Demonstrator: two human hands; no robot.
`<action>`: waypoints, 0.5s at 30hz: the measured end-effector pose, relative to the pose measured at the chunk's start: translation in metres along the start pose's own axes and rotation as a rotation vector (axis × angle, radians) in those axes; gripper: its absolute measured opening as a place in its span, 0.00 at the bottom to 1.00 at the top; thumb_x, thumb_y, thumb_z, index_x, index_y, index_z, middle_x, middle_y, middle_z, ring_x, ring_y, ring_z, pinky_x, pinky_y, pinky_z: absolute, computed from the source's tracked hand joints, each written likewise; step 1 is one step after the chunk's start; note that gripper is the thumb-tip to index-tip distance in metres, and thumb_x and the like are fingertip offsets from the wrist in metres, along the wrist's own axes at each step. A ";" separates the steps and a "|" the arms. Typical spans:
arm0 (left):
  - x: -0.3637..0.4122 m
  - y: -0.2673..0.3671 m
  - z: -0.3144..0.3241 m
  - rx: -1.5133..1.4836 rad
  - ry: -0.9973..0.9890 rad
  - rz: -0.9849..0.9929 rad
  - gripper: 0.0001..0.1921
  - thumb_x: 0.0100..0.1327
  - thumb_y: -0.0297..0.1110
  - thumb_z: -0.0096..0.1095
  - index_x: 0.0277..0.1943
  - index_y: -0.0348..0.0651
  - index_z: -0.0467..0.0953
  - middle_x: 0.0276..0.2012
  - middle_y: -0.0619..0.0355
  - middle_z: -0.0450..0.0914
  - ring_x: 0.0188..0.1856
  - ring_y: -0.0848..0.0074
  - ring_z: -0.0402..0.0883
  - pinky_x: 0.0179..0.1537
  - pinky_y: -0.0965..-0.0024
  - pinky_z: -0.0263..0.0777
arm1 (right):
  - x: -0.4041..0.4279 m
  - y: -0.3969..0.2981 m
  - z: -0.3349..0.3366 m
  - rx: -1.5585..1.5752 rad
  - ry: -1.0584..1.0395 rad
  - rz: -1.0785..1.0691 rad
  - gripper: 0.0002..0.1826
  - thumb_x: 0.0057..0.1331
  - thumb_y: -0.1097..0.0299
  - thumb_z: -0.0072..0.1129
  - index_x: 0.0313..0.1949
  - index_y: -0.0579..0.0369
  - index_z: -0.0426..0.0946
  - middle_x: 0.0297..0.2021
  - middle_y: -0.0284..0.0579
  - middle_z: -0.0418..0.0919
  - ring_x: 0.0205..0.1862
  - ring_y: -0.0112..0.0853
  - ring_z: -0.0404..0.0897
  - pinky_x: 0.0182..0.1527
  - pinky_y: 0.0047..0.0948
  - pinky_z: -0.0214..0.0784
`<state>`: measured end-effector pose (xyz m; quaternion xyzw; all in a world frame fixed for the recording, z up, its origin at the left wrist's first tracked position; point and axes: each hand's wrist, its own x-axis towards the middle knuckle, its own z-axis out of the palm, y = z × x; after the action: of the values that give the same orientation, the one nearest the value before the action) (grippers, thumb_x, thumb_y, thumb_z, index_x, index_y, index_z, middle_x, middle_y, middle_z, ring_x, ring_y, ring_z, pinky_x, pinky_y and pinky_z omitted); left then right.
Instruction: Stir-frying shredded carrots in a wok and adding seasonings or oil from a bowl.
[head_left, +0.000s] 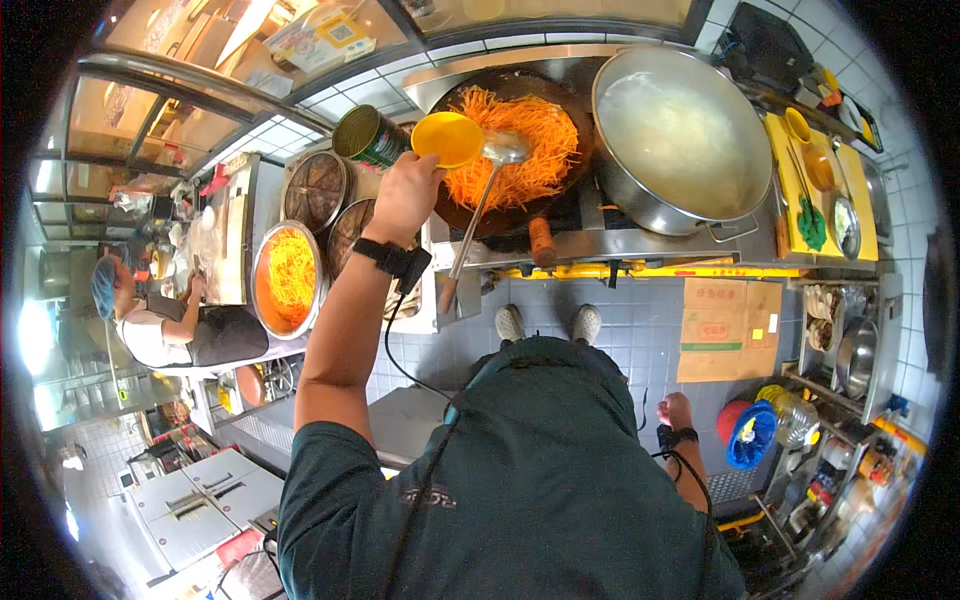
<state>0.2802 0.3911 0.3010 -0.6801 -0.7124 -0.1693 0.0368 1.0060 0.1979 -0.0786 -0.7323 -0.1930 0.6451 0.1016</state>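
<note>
My left hand grips a small yellow bowl by its rim, over the left edge of a dark wok. Shredded carrot fills much of the wok. A long-handled metal ladle rests with its head on the shreds, its handle slanting down over the stove's front edge. An opened tin can lies tilted just left of the bowl. My right hand hangs low at my right side, its fingers curled; nothing can be seen in it. The inside of the bowl looks yellow, its contents unclear.
A large steel pot of cloudy liquid stands right of the wok. At left, a metal basin holds more shreds, and a person in a hair net works at a counter. Yellow boards lie at right; flattened cardboard is on the floor.
</note>
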 end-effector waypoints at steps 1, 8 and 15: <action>0.003 0.001 0.001 -0.017 0.011 -0.003 0.07 0.65 0.31 0.69 0.41 0.37 0.81 0.35 0.41 0.81 0.38 0.46 0.84 0.40 0.49 0.79 | 0.001 0.004 -0.002 -0.016 0.032 0.059 0.05 0.68 0.69 0.49 0.36 0.55 0.72 0.24 0.46 0.77 0.20 0.35 0.76 0.18 0.36 0.66; -0.008 0.004 -0.019 -0.028 0.015 -0.028 0.10 0.63 0.31 0.72 0.45 0.38 0.84 0.37 0.43 0.82 0.40 0.47 0.84 0.42 0.50 0.78 | 0.000 0.025 -0.004 0.035 -0.031 -0.002 0.10 0.67 0.71 0.48 0.26 0.57 0.71 0.21 0.45 0.75 0.17 0.33 0.74 0.16 0.32 0.63; -0.038 0.004 -0.029 -0.067 -0.067 0.067 0.08 0.64 0.29 0.71 0.44 0.38 0.82 0.38 0.42 0.83 0.37 0.47 0.84 0.38 0.53 0.80 | -0.013 0.014 0.008 0.053 0.036 0.021 0.06 0.66 0.71 0.51 0.32 0.57 0.73 0.24 0.49 0.79 0.19 0.35 0.77 0.16 0.34 0.67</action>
<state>0.2820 0.3462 0.3185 -0.7098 -0.6839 -0.1688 -0.0042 0.9988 0.1793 -0.0738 -0.7428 -0.1663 0.6377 0.1177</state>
